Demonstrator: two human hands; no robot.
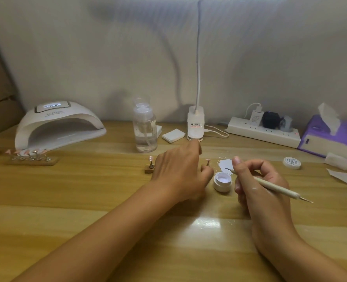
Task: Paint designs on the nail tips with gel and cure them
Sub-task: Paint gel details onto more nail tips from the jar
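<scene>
Your right hand [256, 180] grips the thin brush pen [274, 187], thumb and curled fingers closed round its pale barrel. The dark bristle tip points left, just above the far rim of the open gel pot [222, 181]. By the look of it you are at the loading step, taking up gel or trimming it off, with a pale smear of gel [226, 164] on the table [107, 200] just behind the pot. Your left hand [178, 171] lies palm down beside the pot. Its forefinger stretches toward the lamp base [195, 125], and its lower fingers curl next to a small stand carrying a nail tip [208, 162]. Whether they actually pinch that stand I cannot tell, because the hand covers its base. A second single tip on a wooden stand [149, 166] sits just beyond the left side of the hand. A row of tips on a wooden rack [31, 157] waits at the mouth of the curing lamp [56, 127], well off to your left. The next move probably calls for a firm hold on the stand near your left fingers. Keep the bristles only lightly loaded and make short, light strokes on the tip's surface. That stand must go under the lamp before the wet gel touches anything.
</scene>
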